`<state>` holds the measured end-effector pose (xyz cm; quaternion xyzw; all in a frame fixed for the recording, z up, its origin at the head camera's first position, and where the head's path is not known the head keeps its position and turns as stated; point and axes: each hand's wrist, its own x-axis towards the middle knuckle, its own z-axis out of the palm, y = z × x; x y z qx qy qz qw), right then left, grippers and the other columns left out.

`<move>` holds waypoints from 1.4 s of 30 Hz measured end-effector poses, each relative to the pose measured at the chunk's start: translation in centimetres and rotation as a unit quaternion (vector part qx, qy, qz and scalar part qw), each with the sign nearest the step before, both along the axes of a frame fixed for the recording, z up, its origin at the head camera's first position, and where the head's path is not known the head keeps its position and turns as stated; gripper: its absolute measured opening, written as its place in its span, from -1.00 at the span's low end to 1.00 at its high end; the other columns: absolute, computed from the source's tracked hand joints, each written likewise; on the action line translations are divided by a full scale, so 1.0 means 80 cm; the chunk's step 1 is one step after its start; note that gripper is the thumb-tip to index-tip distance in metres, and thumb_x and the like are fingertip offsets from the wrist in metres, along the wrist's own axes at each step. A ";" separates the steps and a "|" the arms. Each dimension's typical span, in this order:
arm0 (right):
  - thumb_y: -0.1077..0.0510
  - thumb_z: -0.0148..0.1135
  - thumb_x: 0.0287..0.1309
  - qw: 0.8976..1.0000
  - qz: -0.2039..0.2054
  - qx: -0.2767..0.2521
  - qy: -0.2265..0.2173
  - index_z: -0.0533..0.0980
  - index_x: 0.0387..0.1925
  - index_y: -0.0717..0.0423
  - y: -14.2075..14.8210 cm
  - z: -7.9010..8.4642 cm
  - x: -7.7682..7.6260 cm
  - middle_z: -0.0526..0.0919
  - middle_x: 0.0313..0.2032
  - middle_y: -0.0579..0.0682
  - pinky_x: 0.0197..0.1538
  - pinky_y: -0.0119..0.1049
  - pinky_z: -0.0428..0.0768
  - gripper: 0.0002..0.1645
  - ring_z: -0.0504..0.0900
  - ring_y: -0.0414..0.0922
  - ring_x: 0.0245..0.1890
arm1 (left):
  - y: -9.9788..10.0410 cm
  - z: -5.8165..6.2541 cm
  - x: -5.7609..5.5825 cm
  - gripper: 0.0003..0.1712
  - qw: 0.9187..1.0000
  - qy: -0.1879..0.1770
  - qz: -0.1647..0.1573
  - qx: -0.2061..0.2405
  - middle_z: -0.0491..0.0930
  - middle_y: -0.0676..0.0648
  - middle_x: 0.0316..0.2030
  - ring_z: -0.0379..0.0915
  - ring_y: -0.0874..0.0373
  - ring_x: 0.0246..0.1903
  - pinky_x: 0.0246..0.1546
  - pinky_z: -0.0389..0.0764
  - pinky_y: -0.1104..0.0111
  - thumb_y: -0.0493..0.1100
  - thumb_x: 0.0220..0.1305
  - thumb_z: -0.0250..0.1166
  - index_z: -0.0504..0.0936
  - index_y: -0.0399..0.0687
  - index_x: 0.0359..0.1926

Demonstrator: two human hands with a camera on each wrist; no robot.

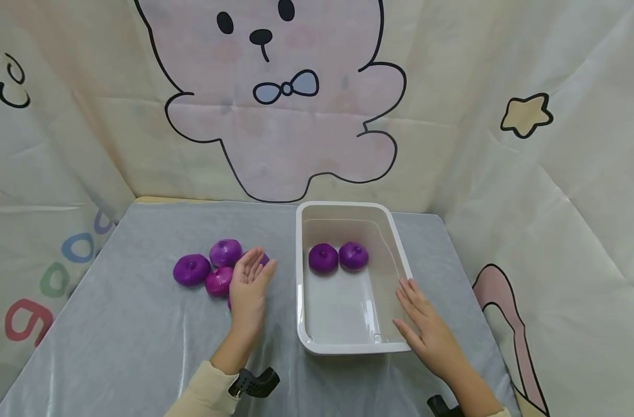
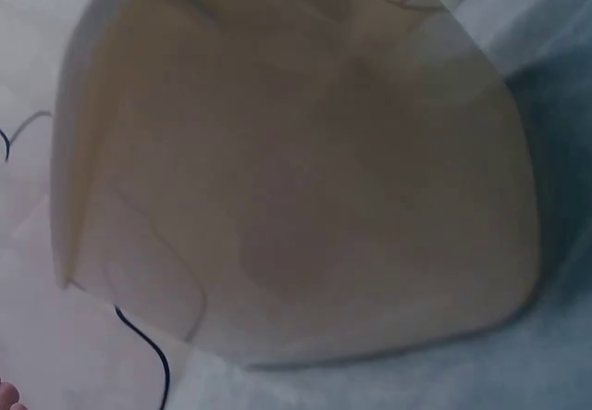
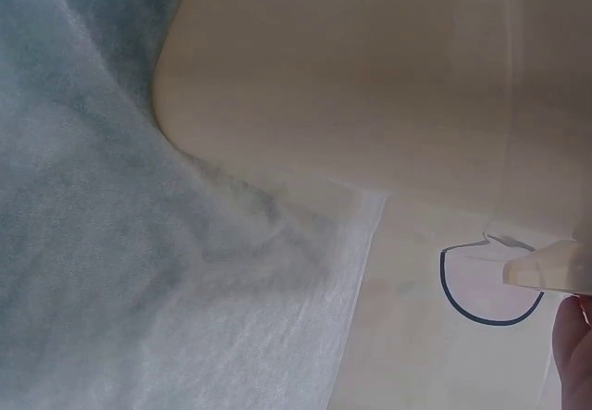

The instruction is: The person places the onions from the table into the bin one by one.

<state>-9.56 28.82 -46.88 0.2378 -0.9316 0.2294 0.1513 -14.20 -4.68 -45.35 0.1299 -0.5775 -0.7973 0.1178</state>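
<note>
In the head view my left hand (image 1: 248, 298) is raised beside a group of shiny round purple onions (image 1: 192, 270) on the table, palm turned toward the bin and fingers fairly straight. It holds nothing and partly hides some of the onions behind it. Two more purple onions (image 1: 323, 258) sit side by side in the white plastic bin (image 1: 352, 348), toward its far end. My right hand (image 1: 425, 333) lies at the bin's right rim, fingers extended and overlapping the wall. Only a bit of a finger (image 3: 572, 345) shows at the right wrist view's edge.
A grey-blue cloth covers the table (image 1: 119, 341). Printed curtains (image 1: 567, 191) stand around its back and sides. The bin's outer wall (image 2: 305, 197) fills most of the left wrist view and much of the right wrist view.
</note>
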 end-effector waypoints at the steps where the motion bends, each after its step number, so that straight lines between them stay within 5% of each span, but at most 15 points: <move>1: 0.19 0.29 0.21 1.000 0.000 0.000 0.000 0.39 0.31 0.38 0.000 0.000 0.000 0.30 0.45 0.19 0.43 -0.75 -0.24 -0.33 -0.18 -0.40 0.56 | -0.005 -0.006 0.002 -0.30 1.000 -0.002 0.003 -0.011 0.40 -0.11 0.36 0.27 0.13 0.41 0.47 0.25 0.26 -0.18 0.27 0.38 0.34 -0.19 0.37; 9: 0.19 0.28 0.22 1.000 0.003 -0.002 0.001 0.36 0.35 0.32 0.000 0.000 0.000 0.29 0.45 0.21 0.44 -0.73 -0.23 -0.31 -0.18 -0.38 0.57 | -0.041 -0.054 0.016 -0.28 0.996 -0.038 0.023 -0.080 0.33 -0.22 0.40 0.18 0.02 0.46 0.52 0.15 0.13 -0.18 0.28 0.37 0.31 -0.25 0.38; 19: 0.20 0.30 0.18 1.000 0.010 -0.012 0.015 0.38 0.33 0.33 0.000 -0.001 -0.001 0.32 0.44 0.17 0.45 -0.73 -0.19 -0.31 -0.14 -0.37 0.57 | -0.063 -0.094 0.023 -0.16 0.985 -0.089 0.026 -0.144 0.17 -0.29 0.48 0.02 -0.15 0.51 0.54 0.04 0.03 -0.15 0.29 0.36 0.17 -0.27 0.46; 42: 0.21 0.29 0.21 1.000 0.006 -0.019 -0.002 0.36 0.36 0.28 0.000 -0.001 0.001 0.30 0.45 0.18 0.43 -0.76 -0.20 -0.30 -0.15 -0.38 0.57 | -0.059 -0.126 0.016 -0.19 0.980 -0.080 0.041 -0.175 0.26 -0.31 0.44 0.11 -0.10 0.47 0.47 0.17 0.02 -0.28 0.24 0.37 0.22 -0.27 0.44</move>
